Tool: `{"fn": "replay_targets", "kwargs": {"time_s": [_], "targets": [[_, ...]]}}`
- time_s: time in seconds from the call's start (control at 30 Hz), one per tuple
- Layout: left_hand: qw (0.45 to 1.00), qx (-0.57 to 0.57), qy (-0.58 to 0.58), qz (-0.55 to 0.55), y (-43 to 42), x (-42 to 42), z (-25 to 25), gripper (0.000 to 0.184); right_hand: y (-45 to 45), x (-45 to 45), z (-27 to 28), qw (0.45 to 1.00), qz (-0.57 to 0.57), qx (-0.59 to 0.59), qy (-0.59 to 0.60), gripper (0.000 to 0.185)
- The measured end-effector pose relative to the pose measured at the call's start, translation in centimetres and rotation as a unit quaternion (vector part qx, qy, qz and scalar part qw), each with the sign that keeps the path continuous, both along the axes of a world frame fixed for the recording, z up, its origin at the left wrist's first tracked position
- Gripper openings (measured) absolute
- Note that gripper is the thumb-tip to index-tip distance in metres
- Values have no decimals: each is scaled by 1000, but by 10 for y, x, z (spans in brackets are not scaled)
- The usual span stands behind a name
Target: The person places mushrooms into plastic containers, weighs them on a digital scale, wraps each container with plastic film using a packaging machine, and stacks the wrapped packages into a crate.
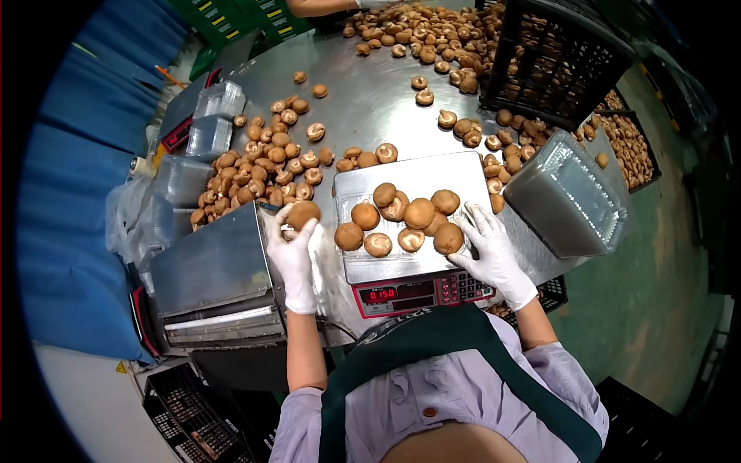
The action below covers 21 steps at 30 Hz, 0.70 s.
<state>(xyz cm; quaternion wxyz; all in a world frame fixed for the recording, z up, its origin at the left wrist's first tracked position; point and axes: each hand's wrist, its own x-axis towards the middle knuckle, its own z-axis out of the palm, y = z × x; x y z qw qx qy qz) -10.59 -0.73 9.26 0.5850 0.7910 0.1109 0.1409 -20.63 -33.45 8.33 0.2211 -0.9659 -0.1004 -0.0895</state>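
Note:
My left hand (292,258), in a white glove, pinches a brown shiitake mushroom (304,214) just left of the scale. At the right edge of the metal weighing plate (455,170), my gloved right hand (494,258) has its thumb and fingers around another shiitake mushroom (448,238). Several more shiitakes (419,213) lie grouped on the plate, some cap up and some showing pale undersides. What looks like clear plastic (370,268) shows faintly beneath them. The scale's red display (383,294) reads about 0150.
A loose mushroom pile (266,162) lies to the left, near stacked clear trays (185,179) and a metal box-like machine (208,258). More trays (567,193) stand right. A black crate (556,62) tilts over mushrooms at the back. Another person's arm (320,6) shows at the top.

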Motion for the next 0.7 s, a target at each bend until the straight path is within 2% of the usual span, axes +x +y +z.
{"fn": "replay_targets", "kwargs": {"time_s": [0.07, 0.1, 0.2, 0.23, 0.27, 0.33, 0.4, 0.47, 0.57, 0.63, 0.7], "targets": [[998, -49, 21, 44, 13, 16, -32, 36, -2, -2, 3, 999, -13, 42, 15, 64], [998, -13, -10, 60, 17, 22, -52, 33, -4, -4, 5, 996, -31, 85, 28, 66], [973, 205, 101, 31, 30, 29, -93, 33, -17, -9, 4, 991, -60, 112, 30, 68], [952, 286, 103, 44, 23, 26, -88, 32, -21, -12, 3, 989, -75, 128, 19, 68], [967, 216, 131, 32, 20, 27, -81, 30, -23, -14, 6, 989, -85, 123, 4, 66], [974, 222, 41, 22, 19, 32, -79, 28, -28, -18, 7, 984, -101, 148, 1, 64], [970, 241, -30, 10, 7, 34, -50, 26, -28, -20, 11, 981, -112, 159, -3, 61], [978, 199, -59, -28, -7, 40, -27, 26, -24, -19, 15, 983, -105, 153, -13, 58], [975, 159, -36, -153, -41, 36, 13, 28, -17, -17, 13, 981, -66, 180, -14, 55], [953, 145, -34, -264, -61, 32, 26, 36, -11, -13, 13, 982, -47, 180, -22, 54], [901, 253, -79, -344, -72, 32, 17, 43, -6, -8, 12, 982, -20, 187, -18, 54]]}}
